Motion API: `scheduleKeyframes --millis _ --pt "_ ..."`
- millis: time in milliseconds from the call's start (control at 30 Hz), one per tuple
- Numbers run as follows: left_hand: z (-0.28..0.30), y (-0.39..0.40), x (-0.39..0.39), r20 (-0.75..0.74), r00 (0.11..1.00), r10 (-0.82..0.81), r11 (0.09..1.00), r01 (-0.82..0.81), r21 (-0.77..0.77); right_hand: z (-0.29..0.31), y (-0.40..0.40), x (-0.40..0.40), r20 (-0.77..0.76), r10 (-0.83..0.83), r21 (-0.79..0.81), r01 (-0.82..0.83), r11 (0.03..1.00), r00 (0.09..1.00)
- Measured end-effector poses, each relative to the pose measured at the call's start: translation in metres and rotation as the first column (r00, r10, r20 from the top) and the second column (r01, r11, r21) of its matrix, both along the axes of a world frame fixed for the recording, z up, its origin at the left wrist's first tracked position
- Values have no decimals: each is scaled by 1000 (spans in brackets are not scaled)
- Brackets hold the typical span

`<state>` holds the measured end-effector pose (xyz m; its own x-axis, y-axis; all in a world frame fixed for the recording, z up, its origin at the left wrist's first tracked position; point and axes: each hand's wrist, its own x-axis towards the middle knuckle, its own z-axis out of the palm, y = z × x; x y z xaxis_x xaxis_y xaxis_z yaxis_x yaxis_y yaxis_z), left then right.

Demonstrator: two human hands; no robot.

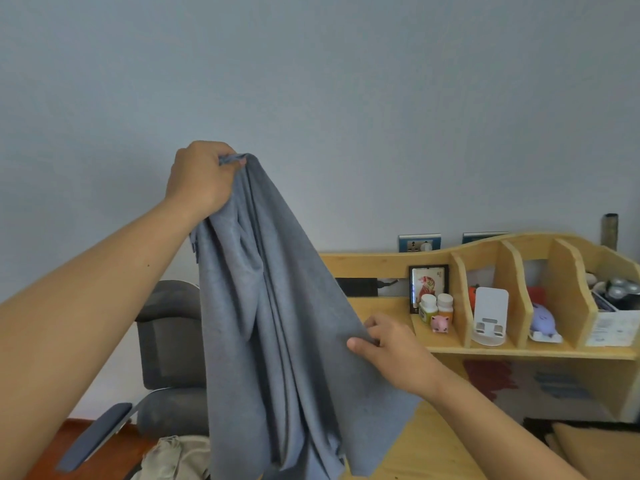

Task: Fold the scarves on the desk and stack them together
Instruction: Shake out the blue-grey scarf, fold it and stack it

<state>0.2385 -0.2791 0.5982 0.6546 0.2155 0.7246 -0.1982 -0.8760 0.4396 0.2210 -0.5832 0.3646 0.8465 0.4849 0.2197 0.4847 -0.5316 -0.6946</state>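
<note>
1. The left hand (pixel 202 178) is raised high, its fingers curled tight round a bunched corner of the blue-grey scarf (pixel 273 323); a bit of cloth pokes out between thumb and fingers.
2. The right hand (pixel 391 351) is lower and further right, thumb and fingers pinching the scarf's right edge and drawing it out sideways.
3. The scarf hangs from the left hand in long folds, spreading wider toward the bottom. Its lower right part appears to lie on the near end of the desk (pixel 433 445).
4. The scarf's bottom edge runs out of the frame, so I cannot tell how long it is. The fingertips of both hands are partly buried in cloth.
5. A pale beige cloth (pixel 176 459) lies crumpled at the near left, half hidden by the scarf; it may be another scarf, but that is hard to make out.
6. Behind the scarf on the left stands a grey chair (pixel 166 341) with a padded armrest.
7. On the far right, a wooden shelf (pixel 512 351) sits on the desk, with upright dividers. It holds a framed picture (pixel 427 285), two small bottles (pixel 436 308), a pink pig figure (pixel 440 323) and a white phone stand (pixel 490 315).
8. Wall sockets (pixel 419 242) show above the shelf.
</note>
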Motion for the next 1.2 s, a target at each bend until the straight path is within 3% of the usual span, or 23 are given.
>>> scheduleKeyframes --millis 67,133,267,367,467,567,667,833,933,1067,1133,1200 --pt "4 -2 0 49 999 -8 998 11 -55 -16 2 -1 -174 48 88 -33 996 984" --pt "9 -5 0 88 996 -21 996 28 -82 -34 9 -3 -251 89 136 -56 989 964" --pt "15 -6 0 101 995 -11 998 17 -58 -58 24 -4 -142 27 115 -10 993 990" --pt "15 5 0 111 993 36 997 -29 -68 -61 22 -4 -54 -59 220 70 973 997" --pt "14 19 0 117 990 84 988 -67 -140 -55 11 -8 -56 -41 276 55 960 998" --pt "13 24 2 123 984 126 977 -101 -189 -63 11 -13 -52 34 -1 -35 999 998" --pt "14 27 2 112 982 154 972 -131 -196 -91 11 -14 -105 33 -252 -58 966 994" --pt "1 54 -3 46 965 259 946 -243 -216 -116 -34 -9 -169 -128 -342 64 938 977" --pt "-20 71 -6 -49 952 302 931 -306 -198 -101 -68 -2 -133 -270 -263 229 937 954" --pt "-51 81 -8 -127 937 324 912 -345 -222 -69 -104 12 -146 -391 28 399 917 909" --pt "-63 81 -10 -148 931 333 900 -361 -245 -50 -115 13 -127 -459 177 476 862 879" --pt "-74 81 -10 -160 924 347 890 -378 -255 -28 -121 14 -177 -532 365 557 746 828"
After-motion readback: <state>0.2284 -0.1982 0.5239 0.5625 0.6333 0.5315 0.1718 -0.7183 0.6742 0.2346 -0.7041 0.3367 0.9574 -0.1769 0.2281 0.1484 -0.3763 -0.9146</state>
